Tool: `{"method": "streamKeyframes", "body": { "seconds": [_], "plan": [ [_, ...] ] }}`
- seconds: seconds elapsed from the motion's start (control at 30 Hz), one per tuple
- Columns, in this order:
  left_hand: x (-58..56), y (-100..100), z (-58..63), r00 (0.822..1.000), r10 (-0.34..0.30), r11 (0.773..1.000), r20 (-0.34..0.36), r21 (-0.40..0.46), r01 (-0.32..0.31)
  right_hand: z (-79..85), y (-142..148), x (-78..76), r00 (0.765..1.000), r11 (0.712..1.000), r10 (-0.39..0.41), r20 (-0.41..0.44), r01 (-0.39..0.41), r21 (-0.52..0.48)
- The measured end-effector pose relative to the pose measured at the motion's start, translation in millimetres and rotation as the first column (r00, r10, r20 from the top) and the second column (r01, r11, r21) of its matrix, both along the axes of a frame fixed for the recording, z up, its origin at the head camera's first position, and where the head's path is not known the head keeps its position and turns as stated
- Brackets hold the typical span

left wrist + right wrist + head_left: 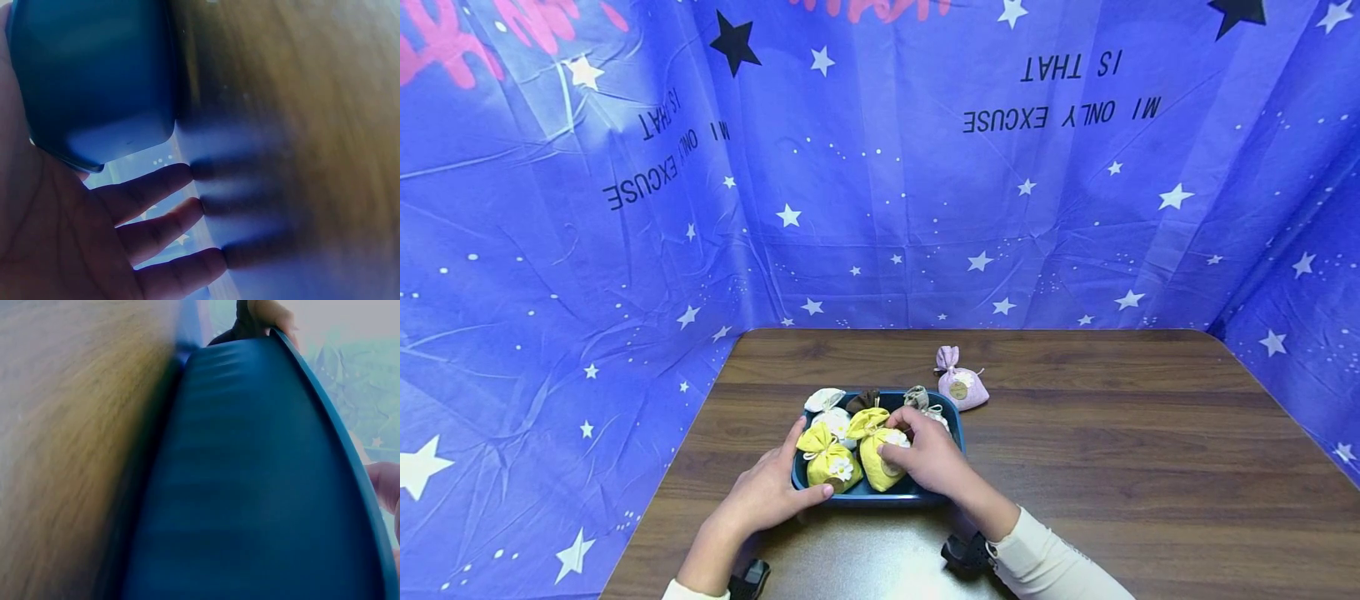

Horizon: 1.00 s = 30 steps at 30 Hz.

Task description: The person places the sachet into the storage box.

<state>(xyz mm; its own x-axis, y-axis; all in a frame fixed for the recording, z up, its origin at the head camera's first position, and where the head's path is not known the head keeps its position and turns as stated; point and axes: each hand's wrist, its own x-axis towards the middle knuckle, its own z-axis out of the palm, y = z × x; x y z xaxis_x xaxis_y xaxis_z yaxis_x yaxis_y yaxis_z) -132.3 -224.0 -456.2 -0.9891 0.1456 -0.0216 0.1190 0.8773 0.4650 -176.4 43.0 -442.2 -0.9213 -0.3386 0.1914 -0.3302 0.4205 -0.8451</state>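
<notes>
A dark blue basin point(887, 502) stands on the table, holding several small cloth drawstring sachets. My right hand point(934, 454) reaches over its near rim and pinches the right-hand yellow sachet point(872, 467) between thumb and fingers. Beside that lies another yellow sachet point(820, 477) with a white flower. My left hand point(767, 492) rests against the basin's left end, thumb at the near rim and index finger along the side. In the left wrist view, three of its fingers point(178, 272) are straight and reach down to the tabletop. The right wrist view mostly shows the basin's outer wall point(250, 469).
Behind the yellow sachets sit a white sachet point(826, 402), a brown sachet point(867, 402) and a grey sachet point(916, 397) in the basin. A pink sachet point(964, 390) lies on the wooden table point(1112, 450) beyond the basin's right corner. Blue starry cloth point(910, 208) hangs around the table.
</notes>
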Motion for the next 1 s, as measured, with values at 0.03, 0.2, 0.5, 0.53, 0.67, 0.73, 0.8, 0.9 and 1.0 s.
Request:
{"method": "streamKeyframes", "body": {
  "seconds": [0.03, 0.2, 0.5, 0.53, 0.67, 0.73, 0.8, 0.9, 1.0],
  "plan": [
    [-0.1, 0, -0.1, 1.0, 0.001, 1.0, -0.002, -0.001, -0.001, -0.6, -1, 0.3, 1.0, 1.0, 0.002, 0.0, -0.002, 0.013],
    [-0.4, 0, -0.1, 1.0, 0.001, 1.0, 0.002, -0.004, -0.001, -1.9, -6, 1.3, 1.0, 0.998, 0.013, -0.003, -0.013, 0.067],
    [-0.8, 0, -0.3, 1.0, 0.001, 1.0, 0.017, 0.0, -0.001, -0.2, -12, 3.2, 0.999, 0.994, 0.039, -0.011, -0.037, 0.102],
    [-0.8, 0, -0.3, 1.0, 0.002, 1.0, 0.019, -0.003, -0.002, -0.3, -12, 3.3, 0.999, 0.994, 0.043, -0.013, -0.041, 0.103],
    [-1.0, 0, -0.5, 1.0, 0.004, 1.0, 0.019, -0.007, -0.004, -1.1, -13, 3.3, 0.998, 0.992, 0.058, -0.024, -0.055, 0.117],
    [-1.1, 1, -0.4, 1.0, 0.005, 1.0, 0.021, -0.007, -0.005, -1.6, -12, 3.3, 0.997, 0.99, 0.067, -0.027, -0.063, 0.128],
    [-1.0, 1, -0.4, 1.0, 0.005, 1.0, 0.022, -0.005, -0.005, -2.2, -11, 3.3, 0.996, 0.987, 0.079, -0.03, -0.073, 0.145],
    [-0.8, 0, -0.4, 1.0, 0.006, 1.0, 0.022, -0.005, -0.006, -3.4, -11, 2.9, 0.994, 0.98, 0.1, -0.032, -0.093, 0.174],
    [-1.2, 0, -1.4, 1.0, 0.007, 1.0, 0.02, -0.009, -0.007, -4.3, -11, 2.6, 0.992, 0.974, 0.114, -0.043, -0.103, 0.202]
  ]
}}
